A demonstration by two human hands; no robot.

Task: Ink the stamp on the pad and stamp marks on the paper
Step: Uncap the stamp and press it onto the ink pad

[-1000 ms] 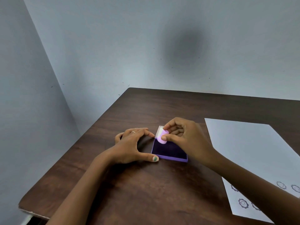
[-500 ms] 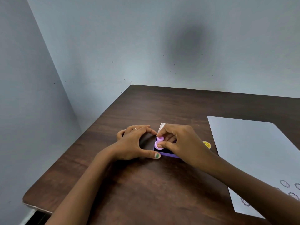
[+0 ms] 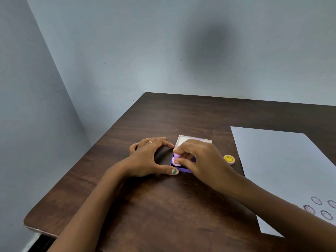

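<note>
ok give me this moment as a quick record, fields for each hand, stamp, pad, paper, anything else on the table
left hand: flat on the table, thumb and forefinger bracing the pad's left side
right hand: fingers pinching the stamp
stamp: pink, upright, pressed down on the pad
pad: purple tray, white lid open behind
paper: right of the pad, flower marks near its near edge
other: small yellow disc between pad and paper
</note>
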